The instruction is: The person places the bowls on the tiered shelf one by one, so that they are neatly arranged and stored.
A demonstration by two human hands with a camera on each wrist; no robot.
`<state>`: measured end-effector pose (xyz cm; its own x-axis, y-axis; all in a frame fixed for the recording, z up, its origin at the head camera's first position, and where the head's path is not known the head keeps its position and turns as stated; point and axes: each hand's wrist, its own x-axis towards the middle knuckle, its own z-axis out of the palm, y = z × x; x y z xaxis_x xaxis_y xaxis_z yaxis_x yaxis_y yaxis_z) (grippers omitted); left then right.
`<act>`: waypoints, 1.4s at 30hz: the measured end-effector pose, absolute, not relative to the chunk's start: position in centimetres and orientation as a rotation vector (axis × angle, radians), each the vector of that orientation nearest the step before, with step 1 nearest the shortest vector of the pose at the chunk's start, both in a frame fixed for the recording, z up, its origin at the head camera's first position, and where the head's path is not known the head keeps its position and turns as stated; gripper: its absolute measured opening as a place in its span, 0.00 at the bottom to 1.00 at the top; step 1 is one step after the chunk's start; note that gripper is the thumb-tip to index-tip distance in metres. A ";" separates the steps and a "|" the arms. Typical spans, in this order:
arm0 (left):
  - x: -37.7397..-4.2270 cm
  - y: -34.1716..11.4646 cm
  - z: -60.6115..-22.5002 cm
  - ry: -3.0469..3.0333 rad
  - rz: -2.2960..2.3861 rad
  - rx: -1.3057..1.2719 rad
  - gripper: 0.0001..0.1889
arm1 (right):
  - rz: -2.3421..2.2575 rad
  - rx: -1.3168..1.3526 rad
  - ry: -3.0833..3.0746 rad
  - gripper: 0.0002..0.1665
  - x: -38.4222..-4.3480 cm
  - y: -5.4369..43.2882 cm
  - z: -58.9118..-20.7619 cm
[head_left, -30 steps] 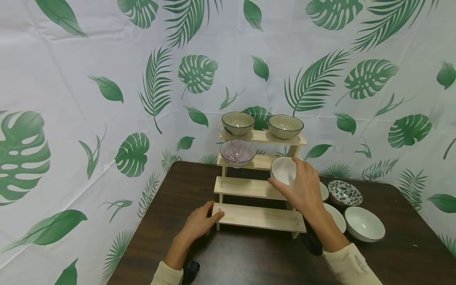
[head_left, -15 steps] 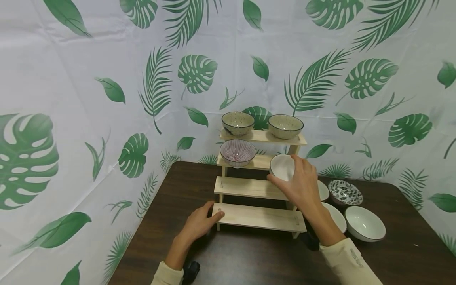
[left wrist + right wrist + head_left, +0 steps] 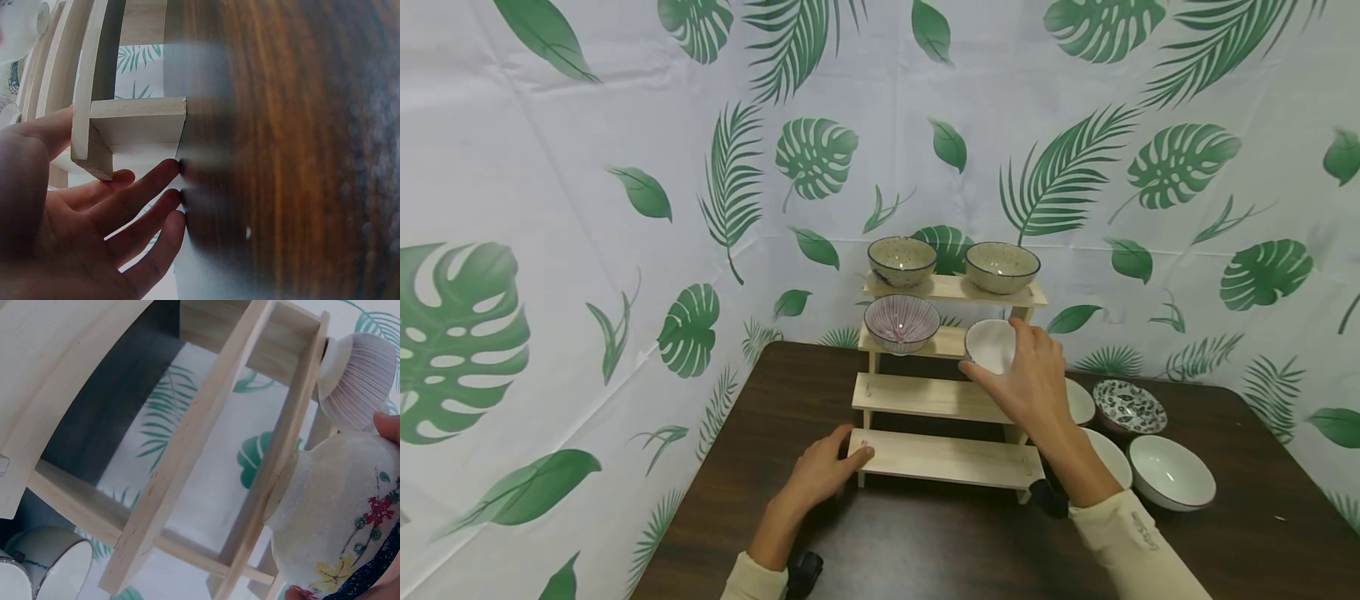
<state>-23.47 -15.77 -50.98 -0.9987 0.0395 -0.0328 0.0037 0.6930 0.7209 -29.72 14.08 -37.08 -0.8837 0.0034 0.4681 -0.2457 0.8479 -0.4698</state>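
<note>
My right hand (image 3: 1030, 379) pinches a white bowl (image 3: 990, 346) between thumb and fingers at the right part of the second shelf from the top. In the right wrist view this bowl (image 3: 337, 500) shows red and yellow painted flowers, and its foot is at the shelf's edge; I cannot tell whether it bears on the shelf. A purple-striped bowl (image 3: 901, 323) stands to its left on that shelf. My left hand (image 3: 822, 468) holds the left end of the wooden tiered stand's lowest shelf (image 3: 947, 457), thumb on top. In the left wrist view several fingertips (image 3: 169, 167) touch the table.
Two speckled bowls, one left (image 3: 902, 261) and one right (image 3: 1002, 267), stand on the top shelf. Right of the stand, on the dark table (image 3: 925, 542), are a black-and-white patterned bowl (image 3: 1129, 407), a white bowl (image 3: 1171, 472) and others partly hidden by the right arm. A leaf-printed cloth hangs behind.
My right hand has moved the flowered bowl slightly left and up, in toward the second shelf. The left hand stays at the stand's lowest shelf.
</note>
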 end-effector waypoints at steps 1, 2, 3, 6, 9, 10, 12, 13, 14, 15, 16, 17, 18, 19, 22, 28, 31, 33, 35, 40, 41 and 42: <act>-23.5 -15.8 -51.0 2.850 1.215 0.040 0.39 | 0.736 0.180 -2.560 0.58 -29.7 14.0 -37.0; -23.5 -15.8 -51.0 2.848 1.217 0.038 0.39 | 0.735 0.182 -2.556 0.58 -29.7 14.0 -37.0; -23.5 -15.8 -51.0 2.848 1.217 0.039 0.40 | 0.735 0.183 -2.551 0.58 -29.7 13.9 -37.0; -23.6 -15.8 -51.1 2.849 1.219 0.037 0.39 | 0.728 0.188 -2.537 0.57 -29.7 13.8 -36.9; -23.6 -15.8 -51.2 2.847 1.219 0.038 0.39 | 0.718 0.190 -2.527 0.57 -29.7 13.6 -36.8; -23.6 -15.8 -51.2 2.846 1.216 0.038 0.39 | 0.715 0.188 -2.526 0.57 -29.7 13.6 -36.7; -23.7 -15.8 -51.2 2.848 1.212 0.045 0.38 | 0.718 0.188 -2.523 0.57 -29.7 13.5 -36.5; -23.7 -15.8 -51.3 2.847 1.215 0.040 0.38 | 0.718 0.189 -2.523 0.57 -29.8 13.5 -36.4; -23.7 -15.8 -51.3 2.846 1.216 0.040 0.39 | 0.719 0.192 -2.522 0.57 -29.8 13.5 -36.3; -23.6 -15.8 -51.3 2.844 1.218 0.040 0.39 | 0.719 0.194 -2.522 0.58 -29.9 13.4 -36.2; -23.6 -15.9 -51.3 2.846 1.219 0.042 0.39 | 0.718 0.195 -2.523 0.58 -29.9 13.4 -36.2; -23.6 -15.9 -51.3 2.847 1.222 0.043 0.39 | 0.719 0.198 -2.522 0.58 -30.0 13.3 -36.1; -23.6 -15.9 -51.4 2.850 1.221 0.046 0.39 | 0.718 0.200 -2.522 0.58 -30.1 13.3 -36.1; -23.6 -15.8 -51.4 2.848 1.222 0.042 0.39 | 0.717 0.199 -2.522 0.58 -30.2 13.2 -36.1; -23.6 -15.8 -51.4 2.852 1.216 0.047 0.39 | 0.726 0.195 -2.524 0.58 -30.5 13.1 -36.1; -23.6 -15.8 -51.4 2.847 1.222 0.065 0.39 | 0.741 0.192 -2.521 0.58 -31.2 12.9 -36.3; -23.5 -15.8 -51.3 2.839 1.226 0.060 0.39 | 0.746 0.189 -2.519 0.57 -31.8 12.8 -36.3; -23.5 -15.7 -51.3 2.841 1.222 0.058 0.39 | 0.752 0.181 -2.525 0.57 -32.1 12.8 -36.3; -23.6 -15.7 -51.3 2.841 1.223 0.055 0.39 | 0.760 0.170 -2.532 0.57 -32.4 12.9 -36.3; -23.7 -15.8 -51.6 2.843 1.229 0.054 0.39 | 0.759 0.148 -2.556 0.59 -32.8 13.0 -36.2; -23.7 -15.8 -51.6 2.847 1.227 0.061 0.38 | 0.757 0.148 -2.559 0.59 -32.9 13.0 -36.2; -23.7 -15.8 -51.6 2.848 1.229 0.059 0.38 | 0.753 0.150 -2.560 0.59 -33.0 13.0 -36.2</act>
<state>-23.72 -15.83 -51.60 -0.9985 0.0506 -0.0213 0.0192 0.6855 0.7278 -32.96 12.97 -36.18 -0.8863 0.0252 0.4624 -0.2292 0.8437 -0.4853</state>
